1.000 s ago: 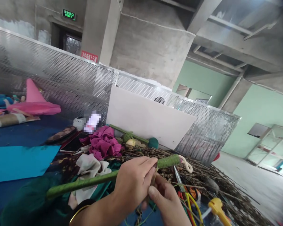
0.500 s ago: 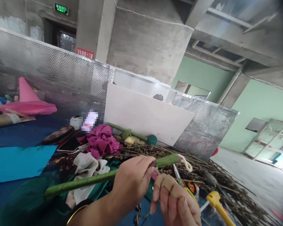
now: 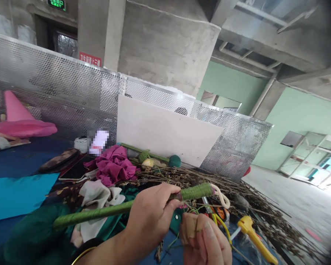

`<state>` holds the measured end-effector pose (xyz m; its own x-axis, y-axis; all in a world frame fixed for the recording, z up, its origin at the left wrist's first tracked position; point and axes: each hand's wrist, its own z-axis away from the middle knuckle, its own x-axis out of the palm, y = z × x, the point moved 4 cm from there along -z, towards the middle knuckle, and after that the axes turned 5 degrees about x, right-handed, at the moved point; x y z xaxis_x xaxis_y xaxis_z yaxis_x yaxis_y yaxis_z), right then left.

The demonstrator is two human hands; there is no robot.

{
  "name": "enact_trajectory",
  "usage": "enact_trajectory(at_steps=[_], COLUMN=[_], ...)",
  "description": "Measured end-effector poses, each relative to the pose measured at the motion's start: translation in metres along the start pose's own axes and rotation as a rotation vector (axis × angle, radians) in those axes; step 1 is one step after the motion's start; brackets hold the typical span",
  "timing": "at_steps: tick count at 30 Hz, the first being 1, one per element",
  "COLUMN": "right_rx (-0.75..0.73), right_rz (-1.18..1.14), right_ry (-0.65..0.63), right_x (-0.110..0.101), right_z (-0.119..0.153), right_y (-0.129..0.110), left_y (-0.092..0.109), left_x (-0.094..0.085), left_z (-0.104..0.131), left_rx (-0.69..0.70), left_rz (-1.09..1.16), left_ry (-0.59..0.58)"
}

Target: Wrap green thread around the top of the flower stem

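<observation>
My left hand (image 3: pixel 154 213) is wrapped round a stick bound in green thread (image 3: pixel 99 215), holding it at a slant across the middle of the view. At its far right end the stick carries a cream cord loop (image 3: pixel 223 197); its left end meets a dark green cloth bundle (image 3: pixel 35 235). Just below the bound end, my right hand (image 3: pixel 206 239) is closed, fingers pinched together, with tan tape round some of them. Loose green thread (image 3: pixel 191 209) runs between the stick and these fingertips. What lies inside the pinch is mostly hidden.
Dried stems (image 3: pixel 264 213) spread over the right side. Yellow-handled scissors (image 3: pixel 220 222) and a yellow hammer-like tool (image 3: pixel 249 230) lie by my right hand. Magenta cloth (image 3: pixel 113 165), a phone (image 3: pixel 75 169) and blue sheet (image 3: pixel 19 191) are leftward. A white board (image 3: pixel 165 132) leans behind.
My right hand has drawn its fingers closer together and dropped slightly below the stick. Loose green thread now shows between them. The view has shifted a little to the right.
</observation>
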<state>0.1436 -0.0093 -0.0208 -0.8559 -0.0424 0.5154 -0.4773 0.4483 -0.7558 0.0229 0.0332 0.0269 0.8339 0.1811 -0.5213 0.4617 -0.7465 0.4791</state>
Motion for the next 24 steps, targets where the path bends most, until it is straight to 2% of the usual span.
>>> enact_trajectory(at_steps=[5,10,12,14,18,24], right_rx=[-0.048,-0.121,-0.119,-0.118,-0.107,-0.017], right_rz=[-0.017,-0.099,-0.150,-0.157,-0.133,-0.169], right_ry=[0.025,-0.157,-0.179,-0.182,-0.143,-0.098], right_x=[-0.002,0.008,0.011,0.013,0.013,0.013], right_z=[-0.006,-0.021,-0.025,-0.025,-0.022,-0.025], right_y=[0.004,-0.004,-0.008,-0.012,-0.014,-0.015], left_y=[-0.001,-0.004,-0.004,-0.002,0.001,0.000], left_x=[-0.006,-0.012,-0.014,-0.016,-0.019,-0.015], left_z=[-0.005,-0.012,-0.013,-0.014,-0.016,-0.018], left_rx=[-0.170,-0.299,-0.330,-0.331,-0.279,-0.174], left_rz=[0.160,0.349,0.438,0.436,0.234,0.136], left_ry=[-0.097,-0.224,-0.294,-0.334,-0.373,-0.311])
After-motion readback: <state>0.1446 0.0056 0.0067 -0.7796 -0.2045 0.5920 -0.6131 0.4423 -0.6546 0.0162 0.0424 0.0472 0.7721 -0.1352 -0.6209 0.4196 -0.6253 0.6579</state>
